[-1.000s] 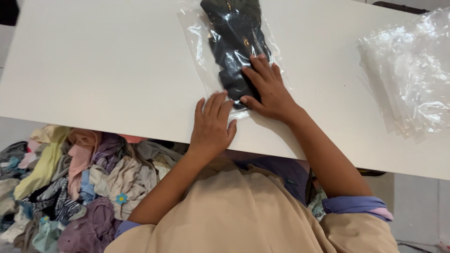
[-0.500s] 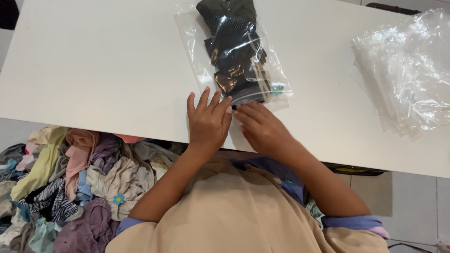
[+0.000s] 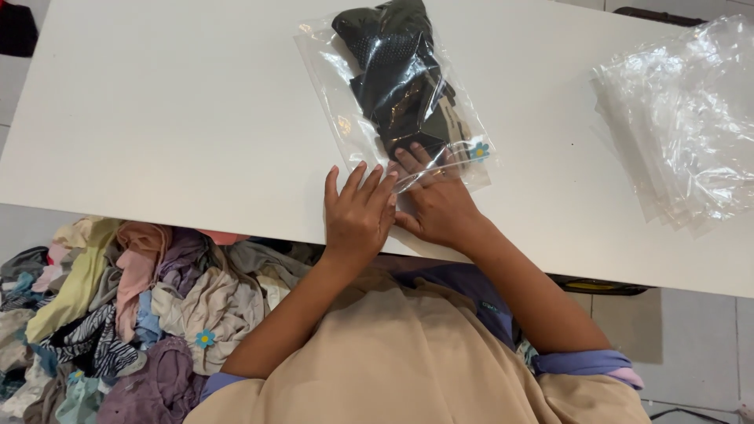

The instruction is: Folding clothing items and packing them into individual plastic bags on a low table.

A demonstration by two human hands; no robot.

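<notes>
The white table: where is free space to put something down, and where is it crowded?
On the white table, the widest bare patch lies left of the clear bag of dark clothes. A narrower strip runs between that bag and the stack of empty plastic bags. The near edge is crowded: left hand and right hand press on the bag's end.

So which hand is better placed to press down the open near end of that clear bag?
Probably the right hand: its fingers already lie on the clear bag near end, by the dark garment. The left hand rests beside it on the table.
</notes>
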